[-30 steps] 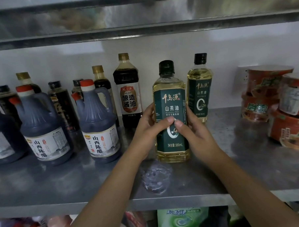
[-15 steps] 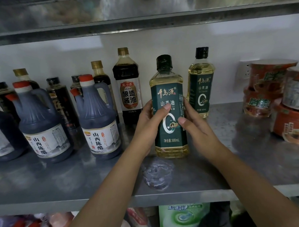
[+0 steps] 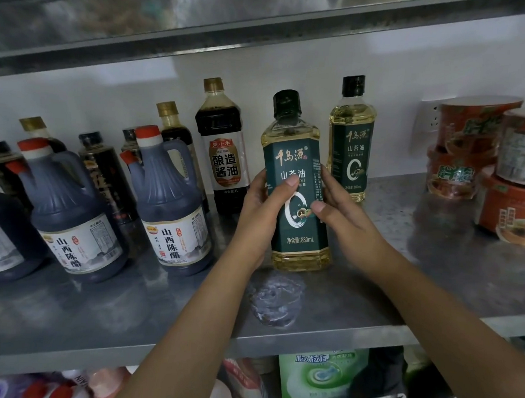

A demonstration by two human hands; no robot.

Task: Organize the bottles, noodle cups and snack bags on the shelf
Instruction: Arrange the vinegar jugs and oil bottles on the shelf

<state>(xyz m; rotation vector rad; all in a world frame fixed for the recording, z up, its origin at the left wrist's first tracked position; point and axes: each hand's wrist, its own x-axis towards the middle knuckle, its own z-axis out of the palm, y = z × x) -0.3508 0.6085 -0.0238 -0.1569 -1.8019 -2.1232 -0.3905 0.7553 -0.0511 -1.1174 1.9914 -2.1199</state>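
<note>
- Both hands are on one tea oil bottle (image 3: 298,182), the green-label one with the black cap. It's around the middle of the shelf (image 3: 432,266), nearer the front edge than the back row.
- The left hand (image 3: 259,216) wraps the bottle's left side with its thumb laid across the label, so that grip is closed round the bottle.
- The right hand (image 3: 341,214) does the same from the right side, thumb on the label a bit lower and fingers tucked behind. That grip is holding the bottle too.
- The bottle leans slightly left. Its base is right at the shelf surface, but I can't tell if it's resting there or just off it.
- A second oil bottle (image 3: 351,142) with the same label stands upright at the back wall, just behind the right hand.
- To the left, a tall soy sauce bottle (image 3: 224,149) stands at the back. Big dark vinegar jugs (image 3: 170,207) with red caps sit nearer the front, with more dark bottles behind them.
- At the right end, orange-red noodle cups (image 3: 468,147) are stacked, well apart from the hands.
- A white outlet (image 3: 429,116) is on the wall just left of the cups.
- Under the front edge, a green pack (image 3: 322,376) shows on the level below.
</note>
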